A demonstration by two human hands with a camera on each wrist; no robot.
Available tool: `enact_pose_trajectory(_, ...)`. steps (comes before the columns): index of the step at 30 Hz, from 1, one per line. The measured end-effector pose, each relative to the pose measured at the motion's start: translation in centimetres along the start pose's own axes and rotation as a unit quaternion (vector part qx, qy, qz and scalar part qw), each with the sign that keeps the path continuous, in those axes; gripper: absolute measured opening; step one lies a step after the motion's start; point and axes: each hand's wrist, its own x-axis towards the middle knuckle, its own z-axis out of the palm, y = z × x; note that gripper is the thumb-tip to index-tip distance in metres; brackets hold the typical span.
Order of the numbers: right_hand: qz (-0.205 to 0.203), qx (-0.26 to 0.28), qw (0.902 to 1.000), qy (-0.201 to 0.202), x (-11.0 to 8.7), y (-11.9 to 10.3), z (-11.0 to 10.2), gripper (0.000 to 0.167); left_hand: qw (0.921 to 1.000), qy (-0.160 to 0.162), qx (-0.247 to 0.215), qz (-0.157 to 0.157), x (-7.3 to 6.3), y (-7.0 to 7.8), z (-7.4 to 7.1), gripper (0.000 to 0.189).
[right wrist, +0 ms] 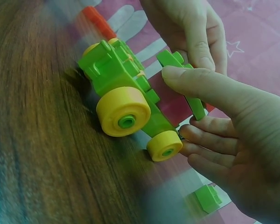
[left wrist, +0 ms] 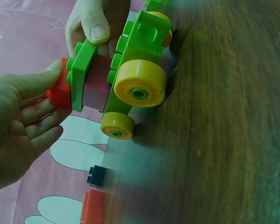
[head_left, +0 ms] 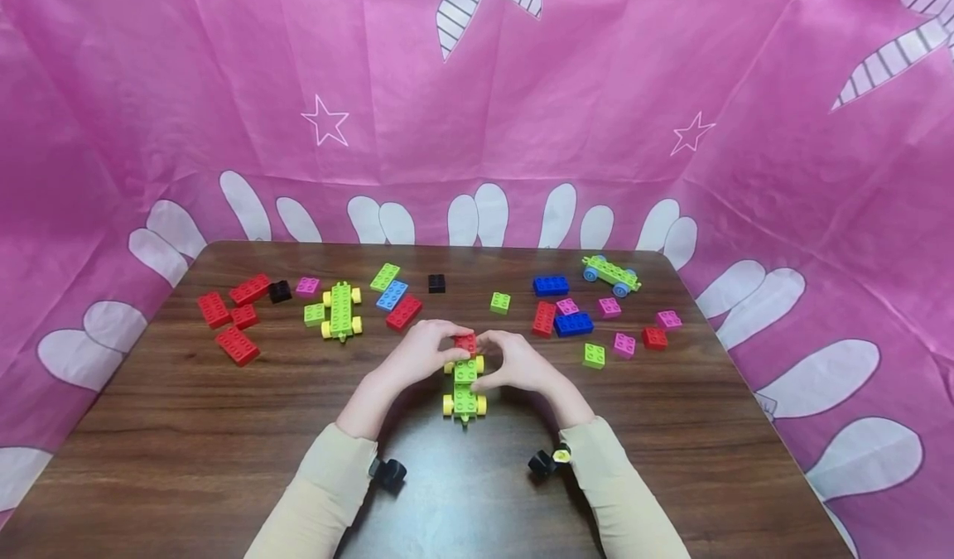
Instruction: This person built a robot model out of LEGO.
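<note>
A green toy car base point(head_left: 464, 402) with yellow wheels stands on the table between my hands. Stacked at its far end are a dull pink or red block point(left wrist: 97, 81), a thin light-green brick point(left wrist: 82, 77) over that, and a small red brick point(left wrist: 60, 86) on top. My left hand point(head_left: 425, 349) grips the red brick, its thumb on top and fingers at the far side. From the other side my right hand point(head_left: 522, 363) pinches the light-green brick, thumb on its near edge, fingertips behind it. Fingers partly hide the stack in the head view.
Beyond my left hand stand a second yellow-wheeled base point(head_left: 341, 310) and several red bricks point(head_left: 237, 345). Right of centre lie blue bricks point(head_left: 551, 286), pink bricks point(head_left: 624, 344) and a blue-wheeled base point(head_left: 613, 274). A pink patterned cloth point(head_left: 417, 120) hangs behind the table.
</note>
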Motion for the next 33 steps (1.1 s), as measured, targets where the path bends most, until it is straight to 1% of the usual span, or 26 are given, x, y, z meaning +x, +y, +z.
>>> enact_pose_trajectory(5, 0.004, -0.001, 1.0, 0.002, 0.0, 0.0, 0.0, 0.066, 0.9998, -0.007, -0.005, -0.019, 0.2, 0.3, -0.1, 0.039)
enact_pose_trajectory(10, 0.007, -0.001, 1.0, 0.005, 0.0, -0.1, 0.1, 0.067, 0.999, -0.024, -0.007, -0.038, 0.5, 0.7, -0.3, 0.037)
enact_pose_trajectory(20, 0.021, 0.003, 0.9998, 0.004, 0.1, -0.1, 0.4, 0.069, 0.9967, -0.054, 0.0, -0.061, 0.8, 1.2, -0.8, 0.037)
enact_pose_trajectory(26, 0.01, 0.005, 0.9999, 0.005, 0.0, 0.0, 0.4, 0.069, 0.9963, -0.057, -0.001, -0.065, 0.8, 1.5, -0.8, 0.034)
enact_pose_trajectory(33, -0.011, -0.001, 0.9999, 0.003, 0.2, 0.3, 0.5, 0.064, 0.9968, -0.047, -0.006, -0.065, 0.5, 1.5, -0.6, 0.034)
